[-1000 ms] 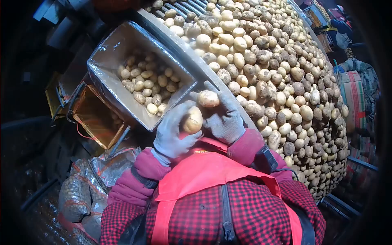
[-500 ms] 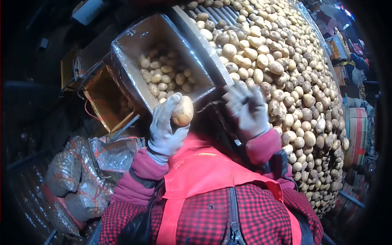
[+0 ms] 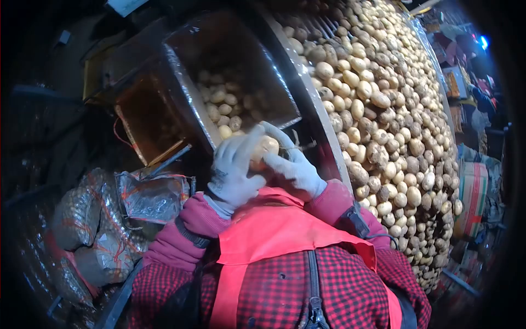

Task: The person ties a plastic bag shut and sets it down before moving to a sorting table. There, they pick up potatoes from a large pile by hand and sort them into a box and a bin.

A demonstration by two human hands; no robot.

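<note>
Here, both gloved hands, left (image 3: 233, 164) and right (image 3: 293, 167), close around a potato (image 3: 264, 152) near the lined box (image 3: 186, 82) of potatoes; the potato pile (image 3: 394, 137) lies beyond the right hand.

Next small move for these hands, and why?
I'd ease the right hand away and let the left hand move the potato over the box's near edge. The left hand seems to hold it, the right is close against it, and the foil-edged box, just beyond, already holds similar pale potatoes.
</note>
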